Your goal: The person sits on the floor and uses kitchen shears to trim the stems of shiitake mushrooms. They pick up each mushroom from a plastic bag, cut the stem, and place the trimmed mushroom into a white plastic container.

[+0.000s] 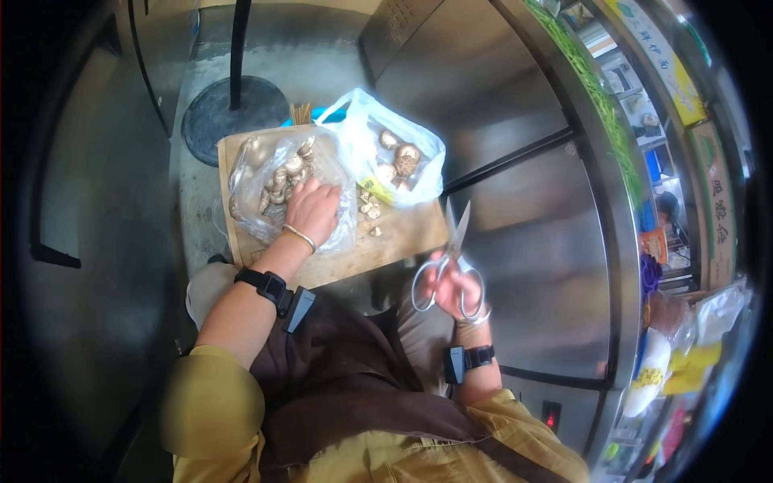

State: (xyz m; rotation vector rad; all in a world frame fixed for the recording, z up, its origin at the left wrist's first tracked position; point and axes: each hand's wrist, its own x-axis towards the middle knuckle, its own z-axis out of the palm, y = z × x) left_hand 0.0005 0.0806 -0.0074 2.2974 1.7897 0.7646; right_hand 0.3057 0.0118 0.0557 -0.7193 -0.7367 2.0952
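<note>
My left hand (313, 210) reaches palm down into a clear plastic bag (338, 235), its fingers at the near edge of a heap of shiitake mushrooms (279, 186). The fingertips are partly hidden, so a grip on a mushroom cannot be made out. My right hand (450, 287) holds metal scissors (455, 247) by the handles, with the blades pointing away from me and slightly parted. A white plastic bag (426, 190) stands open beside the clear one, with several mushroom caps (406, 160) inside. Cut mushroom stems (369, 209) lie between the bags on a cardboard surface (398, 232).
Stainless-steel cabinet doors (537, 253) rise close on my right. Behind the cardboard surface, a black pole (237, 54) stands on a round base (205, 121). Leafy greens (595, 90), a cardboard box (715, 205) and packaged goods line the counter at far right.
</note>
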